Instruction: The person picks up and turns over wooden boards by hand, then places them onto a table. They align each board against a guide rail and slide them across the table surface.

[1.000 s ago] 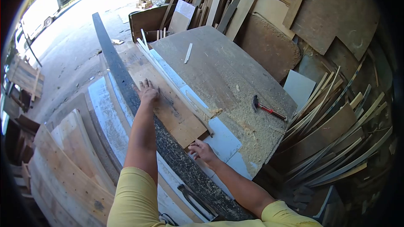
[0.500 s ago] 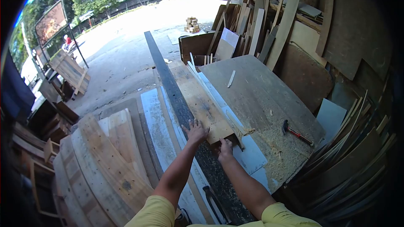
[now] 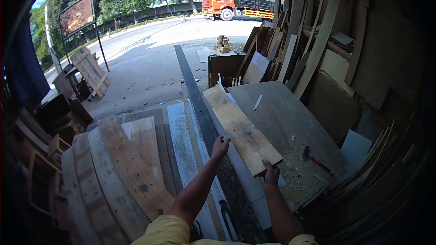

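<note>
A thick wooden board [image 3: 240, 129] with dark knots slants away from me, its near end raised. My right hand [image 3: 271, 173] grips that near end, thumb on top. Beside the board's left edge is my left hand [image 3: 221, 146], its fingers curled closed; whether anything small is in them, or whether it touches the board, I cannot make out. Below the left hand runs a long black beam [image 3: 200, 104], pointing toward the road. A black-handled tool [image 3: 227, 215] lies left of the beam's near end.
A hammer [image 3: 318, 159] with a red and black handle lies among sawdust on the brown panel [image 3: 290, 122] at right. Curved planks [image 3: 122, 163] are stacked at left. Scrap boards [image 3: 313, 50] lean along the right wall. Outside are small stacked blocks [image 3: 222, 44] and an orange truck [image 3: 227, 0].
The board's near end has come up and moved right in my right hand. My left hand has gone from spread flat to curled beside it. More of the truck shows.
</note>
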Action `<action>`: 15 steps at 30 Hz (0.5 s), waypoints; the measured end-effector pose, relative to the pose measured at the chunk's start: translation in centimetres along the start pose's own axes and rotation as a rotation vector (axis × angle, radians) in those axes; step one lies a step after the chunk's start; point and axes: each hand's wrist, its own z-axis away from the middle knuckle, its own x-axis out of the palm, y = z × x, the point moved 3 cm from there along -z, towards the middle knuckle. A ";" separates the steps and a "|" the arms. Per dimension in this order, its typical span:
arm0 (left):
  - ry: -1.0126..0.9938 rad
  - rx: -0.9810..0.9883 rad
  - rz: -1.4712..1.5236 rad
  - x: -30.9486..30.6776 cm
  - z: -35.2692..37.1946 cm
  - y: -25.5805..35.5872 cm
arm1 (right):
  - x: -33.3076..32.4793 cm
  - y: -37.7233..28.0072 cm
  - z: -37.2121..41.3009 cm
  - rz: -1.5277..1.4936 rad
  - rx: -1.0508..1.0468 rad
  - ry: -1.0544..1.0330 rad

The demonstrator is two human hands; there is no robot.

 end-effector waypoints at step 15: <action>-0.666 -0.459 0.959 16.0 17.9 13.5 | -23.2 -19.4 16.2 0.049 -0.624 0.287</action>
